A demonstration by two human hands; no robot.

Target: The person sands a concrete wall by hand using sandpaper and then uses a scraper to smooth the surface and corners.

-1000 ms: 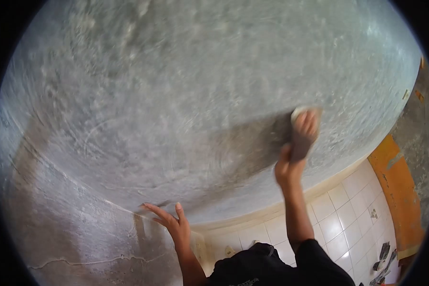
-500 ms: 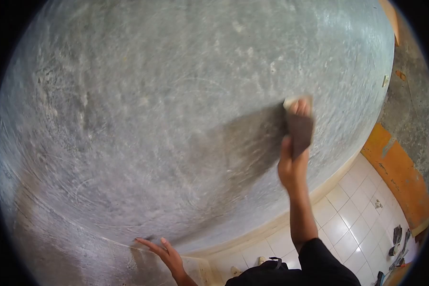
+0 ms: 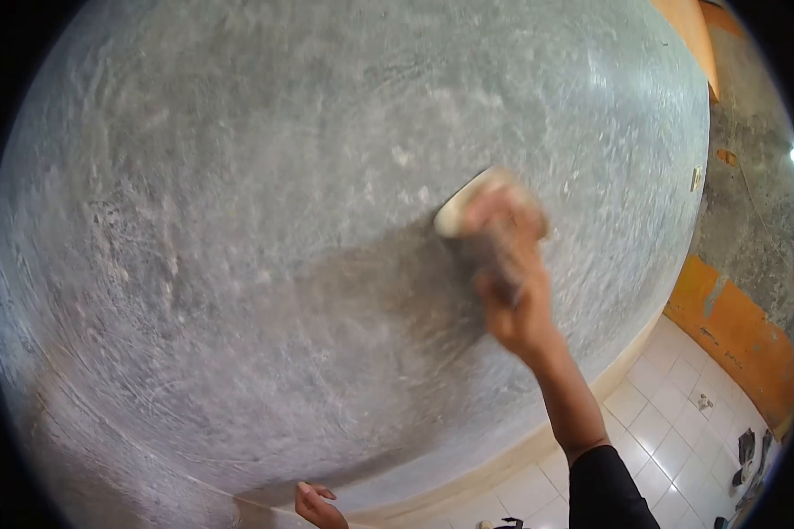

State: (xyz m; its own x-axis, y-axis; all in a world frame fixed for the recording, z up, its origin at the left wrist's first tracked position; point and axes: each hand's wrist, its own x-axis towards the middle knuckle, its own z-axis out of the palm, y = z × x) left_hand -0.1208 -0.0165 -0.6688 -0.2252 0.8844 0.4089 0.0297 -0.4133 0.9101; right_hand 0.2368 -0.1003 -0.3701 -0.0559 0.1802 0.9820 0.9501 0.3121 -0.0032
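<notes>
My right hand (image 3: 507, 251), smeared by motion, is closed around a piece of sandpaper (image 3: 459, 207) against the grey wall (image 3: 265, 203). The sandpaper's pale edge shows past my fingertips, and its dark brown part lies along my palm. Low in the view, my left hand (image 3: 316, 505) is close to the base of the wall, with thumb and fingers a little apart and nothing in it. Part of that hand is cut off by the frame's bottom edge.
Pale tiles (image 3: 653, 406) cover the floor below the wall, along a cream skirting strip (image 3: 468, 489). At right are an orange painted band (image 3: 723, 322), a small wall fitting (image 3: 696, 179) and dark items (image 3: 746, 447) on the floor.
My right hand has moved left with the sandpaper, which is now turned at a slant. My left hand has dropped lower and its fingers are less stretched. The view has shifted slightly.
</notes>
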